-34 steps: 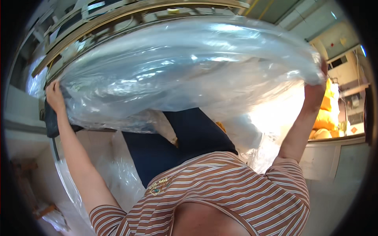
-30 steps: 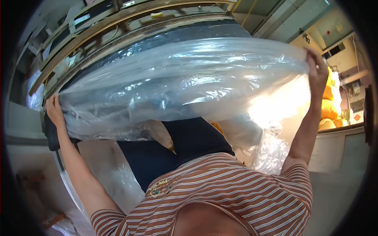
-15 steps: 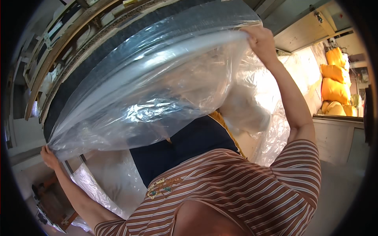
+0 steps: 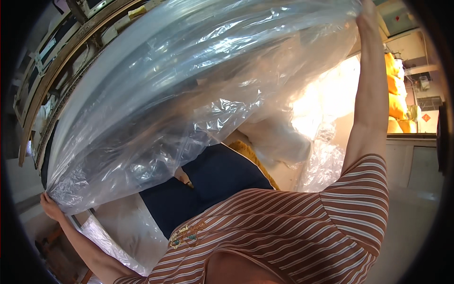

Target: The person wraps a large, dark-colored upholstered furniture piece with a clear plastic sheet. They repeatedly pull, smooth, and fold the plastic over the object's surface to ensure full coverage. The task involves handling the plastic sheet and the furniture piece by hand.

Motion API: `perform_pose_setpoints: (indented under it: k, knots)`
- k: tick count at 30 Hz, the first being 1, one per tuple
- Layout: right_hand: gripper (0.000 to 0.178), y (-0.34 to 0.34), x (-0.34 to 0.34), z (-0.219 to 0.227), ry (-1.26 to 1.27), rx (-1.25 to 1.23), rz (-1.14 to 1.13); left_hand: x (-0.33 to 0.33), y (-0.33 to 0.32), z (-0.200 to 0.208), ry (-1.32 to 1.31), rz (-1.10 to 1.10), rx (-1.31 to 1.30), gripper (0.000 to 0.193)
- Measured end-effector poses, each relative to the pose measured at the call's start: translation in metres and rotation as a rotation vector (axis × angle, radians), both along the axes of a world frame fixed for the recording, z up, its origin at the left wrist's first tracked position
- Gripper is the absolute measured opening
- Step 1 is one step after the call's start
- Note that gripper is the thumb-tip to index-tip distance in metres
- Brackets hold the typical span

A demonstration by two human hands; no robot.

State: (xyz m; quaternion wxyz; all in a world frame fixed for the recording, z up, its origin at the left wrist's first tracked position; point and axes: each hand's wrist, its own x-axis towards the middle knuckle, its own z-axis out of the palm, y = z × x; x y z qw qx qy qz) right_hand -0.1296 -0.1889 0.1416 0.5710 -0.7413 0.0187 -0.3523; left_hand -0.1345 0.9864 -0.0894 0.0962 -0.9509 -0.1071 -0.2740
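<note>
A wide sheet of clear plastic film (image 4: 189, 90) stretches between my two outspread arms. At the far left, my left hand (image 4: 51, 207) is closed on a gathered corner of it. High at the upper right, my right hand (image 4: 367, 14) grips the opposite end, partly cut by the picture's edge. Between them the film is creased and hangs down in shiny folds over my lap. My dark trousers (image 4: 227, 170) show below its lower edge. Whatever lies behind the film at the top is mostly covered by it.
A wooden frame (image 4: 61, 59) with curved-looking slats borders the upper left. More crumpled clear film (image 4: 326, 161) lies to my right, and another strip (image 4: 109, 241) to my lower left. Bright yellow bundles (image 4: 396, 92) are stacked beyond an opening at the right.
My right hand has moved up and to the right, pulling the film wider. My left hand has shifted slightly lower and left. The film now covers most of the dark surface at the top.
</note>
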Motion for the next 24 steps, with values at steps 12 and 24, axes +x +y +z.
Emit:
perform_pose_setpoints:
  k: [12, 24]
  knots:
    - [0.031, 0.181, -0.055, -0.151, 0.514, -1.467, -0.060, -0.011, 0.003, 0.002, 0.019, 0.024, -0.140, 0.032]
    - [0.018, 0.255, -0.115, -0.141, 0.690, -0.479, 0.296, -0.011, 0.007, 0.007, 0.003, 0.015, -0.107, 0.032]
